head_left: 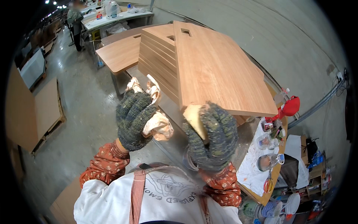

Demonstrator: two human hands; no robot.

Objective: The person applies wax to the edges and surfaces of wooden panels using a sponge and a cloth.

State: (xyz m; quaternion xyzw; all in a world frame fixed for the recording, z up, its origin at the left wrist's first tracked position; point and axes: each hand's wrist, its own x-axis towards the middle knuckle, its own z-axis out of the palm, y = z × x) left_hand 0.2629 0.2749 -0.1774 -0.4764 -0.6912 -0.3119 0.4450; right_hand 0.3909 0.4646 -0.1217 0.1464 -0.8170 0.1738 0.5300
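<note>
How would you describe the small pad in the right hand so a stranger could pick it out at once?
Start at the stack of wooden boards on the bench. At the top board's near edge, the gloved right hand presses a pale yellow pad. Unlike the crumpled rag in the left hand, it is smooth and blocky.

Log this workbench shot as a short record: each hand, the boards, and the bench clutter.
left hand: knit glove, holds crumpled cloth
right hand: knit glove, holds yellowish pad at near edge of top board
wooden boards: stack of wood panels with square cutouts, on metal bench
clutter: clear bottles and red object to the right
</note>
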